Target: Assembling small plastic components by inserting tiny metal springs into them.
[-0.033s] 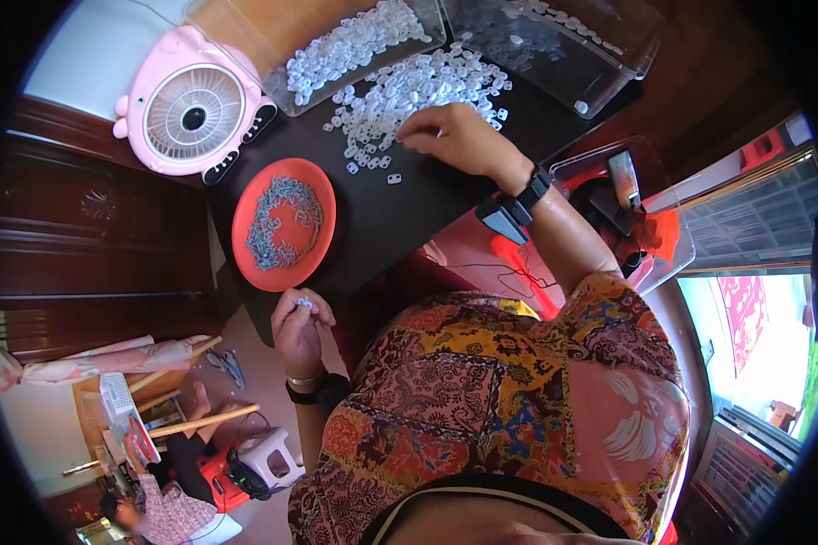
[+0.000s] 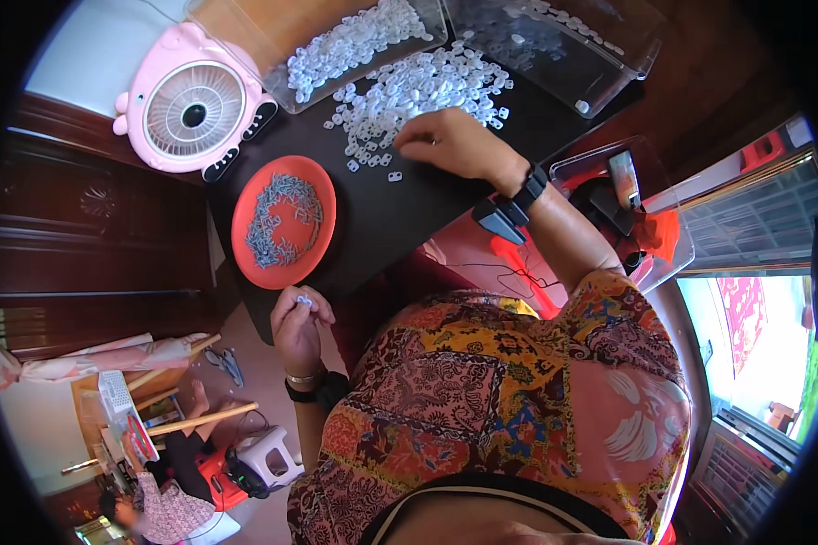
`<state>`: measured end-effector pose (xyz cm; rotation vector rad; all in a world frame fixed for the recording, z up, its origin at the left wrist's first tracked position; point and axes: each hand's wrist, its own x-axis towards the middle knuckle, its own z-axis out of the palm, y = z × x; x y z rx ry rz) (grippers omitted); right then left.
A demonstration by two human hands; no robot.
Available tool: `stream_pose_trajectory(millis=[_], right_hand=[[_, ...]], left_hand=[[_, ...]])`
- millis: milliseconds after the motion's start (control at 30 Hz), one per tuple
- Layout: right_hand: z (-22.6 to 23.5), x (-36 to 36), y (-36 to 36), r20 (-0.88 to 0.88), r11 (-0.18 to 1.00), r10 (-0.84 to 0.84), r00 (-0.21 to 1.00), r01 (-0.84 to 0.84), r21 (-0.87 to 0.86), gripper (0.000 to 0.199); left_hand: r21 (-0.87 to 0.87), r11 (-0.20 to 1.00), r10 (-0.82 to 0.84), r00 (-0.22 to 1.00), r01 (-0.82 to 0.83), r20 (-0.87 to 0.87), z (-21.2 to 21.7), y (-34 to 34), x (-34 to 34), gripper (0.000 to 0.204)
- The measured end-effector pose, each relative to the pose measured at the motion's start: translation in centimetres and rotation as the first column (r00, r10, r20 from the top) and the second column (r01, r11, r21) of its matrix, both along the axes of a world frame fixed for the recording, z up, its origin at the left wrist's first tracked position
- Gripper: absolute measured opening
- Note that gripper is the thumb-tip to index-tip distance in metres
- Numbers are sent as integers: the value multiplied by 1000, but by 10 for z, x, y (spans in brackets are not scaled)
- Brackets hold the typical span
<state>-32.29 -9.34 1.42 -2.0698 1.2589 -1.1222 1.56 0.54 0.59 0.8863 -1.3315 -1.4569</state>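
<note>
My left hand (image 2: 300, 331), below the orange-red bowl, has its fingers closed on a small white plastic piece with holes (image 2: 304, 302). Over the dark table top, my right hand (image 2: 459, 145) hangs at the near edge of a heap of similar white two-holed pieces (image 2: 436, 86). Its fingers curl toward the thumb, and a tiny pale spot shows between them; what it is I cannot make out. The orange-red bowl (image 2: 238, 238) lies to the left with many small grey screws (image 2: 268, 227) inside. One white piece (image 2: 394, 176) lies apart from the heap.
A pink fan (image 2: 194, 113) stands at the far left. Behind the heap, a clear bin (image 2: 286, 95) holds more white pieces, beside another clear bin (image 2: 600, 95). A third clear box (image 2: 686, 250) with assorted things sits right of my forearm. Another person (image 2: 177, 509) is at lower left.
My right hand has shifted very slightly downward and left. My left hand stays nearly in place, still holding the white piece.
</note>
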Motion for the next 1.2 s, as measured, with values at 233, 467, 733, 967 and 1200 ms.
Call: stream_pose_trajectory(millis=[233, 467, 733, 967, 1200], right_hand=[[-3, 31, 2, -424, 990, -66, 903, 6, -141, 15], [-10, 41, 0, -368, 993, -21, 930, -24, -119, 14], [9, 69, 44, 578, 910, 107, 809, -314, 270, 15], [2, 82, 57, 802, 856, 25, 597, -428, 292, 11], [-8, 69, 38, -131, 991, -117, 985, 108, -75, 16]], left_hand=[[14, 1000, -8, 1000, 8, 2, 2, 0, -2, 17], [33, 999, 18, 991, -23, 133, 10, -2, -11, 19], [32, 997, -72, 990, 69, 117, 30, -12, -48, 18], [36, 996, -79, 995, 77, 65, 32, -19, -71, 17], [66, 996, -58, 997, 55, 56, 26, -33, -73, 16]])
